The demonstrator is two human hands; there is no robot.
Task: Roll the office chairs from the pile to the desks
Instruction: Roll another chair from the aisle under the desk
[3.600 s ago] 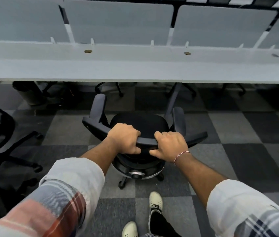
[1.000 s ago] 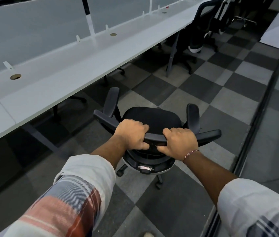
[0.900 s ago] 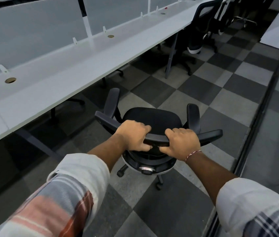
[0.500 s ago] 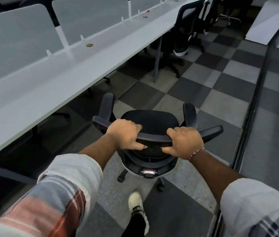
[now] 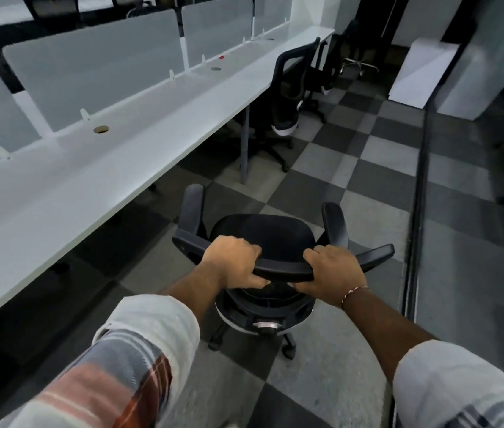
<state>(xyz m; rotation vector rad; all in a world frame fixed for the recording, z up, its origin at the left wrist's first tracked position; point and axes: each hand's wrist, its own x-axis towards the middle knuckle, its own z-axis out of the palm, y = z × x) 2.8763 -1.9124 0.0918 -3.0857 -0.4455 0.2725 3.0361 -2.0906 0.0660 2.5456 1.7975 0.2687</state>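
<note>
**Both hands on the chair back, aisle beside the long table**

Both arms reach forward and down with elbows slightly bent and plaid sleeves rolled up the forearms. The left hand (image 5: pixel 232 262) wraps the top rail of the black office chair (image 5: pixel 263 233), fingers over the front edge and thumb underneath. The right hand (image 5: pixel 334 273) clamps the same rail just beside it, thumb tucked under too. There is a thin thread bracelet (image 5: pixel 354 293) on that wrist.

The chair stands on the checkered carpet floor (image 5: pixel 365 186) in the aisle, seat facing away from the person. It is just right of the long white table (image 5: pixel 121 168) and not under it. A glass wall (image 5: pixel 476 242) runs along the right.

Further up, another black chair (image 5: pixel 287 97) sits pushed in at the table (more dark chairs are behind it, too murky to count). The held chair's base is mostly hidden by the seat and backrest, and only two casters show. Both sleeves blur and run off the bottom edge.
</note>
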